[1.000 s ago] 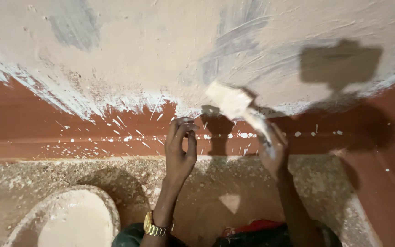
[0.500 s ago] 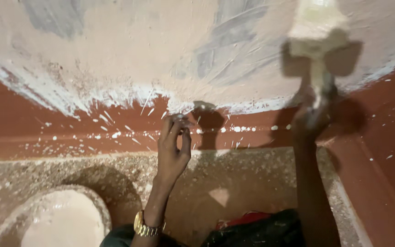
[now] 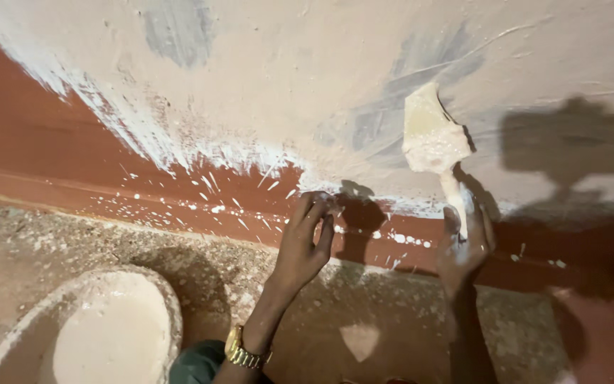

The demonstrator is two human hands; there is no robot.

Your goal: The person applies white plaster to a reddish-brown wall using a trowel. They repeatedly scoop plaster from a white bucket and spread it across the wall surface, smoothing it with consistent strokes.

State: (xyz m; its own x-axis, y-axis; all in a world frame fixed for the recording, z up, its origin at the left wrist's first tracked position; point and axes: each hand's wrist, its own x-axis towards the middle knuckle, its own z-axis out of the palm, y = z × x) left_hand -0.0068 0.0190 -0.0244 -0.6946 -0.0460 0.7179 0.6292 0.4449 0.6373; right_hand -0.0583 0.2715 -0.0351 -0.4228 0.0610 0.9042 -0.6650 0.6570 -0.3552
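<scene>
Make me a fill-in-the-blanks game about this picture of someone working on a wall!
1. The right hand holds a putty knife against the ____.
2. The left hand wears a gold ____ on its wrist.
3. The bucket of pale paste stands on the ____.
4. The bottom strip of the wall is painted ____.

Missing words: wall; watch; floor; red-brown

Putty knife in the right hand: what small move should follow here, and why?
Probably a short stroke down toward the red band. The right hand holds the putty knife, its blade loaded with pale filler, against the wall, where grey patches remain uncovered. The left hand rests its fingertips at the ragged lower edge.
</scene>
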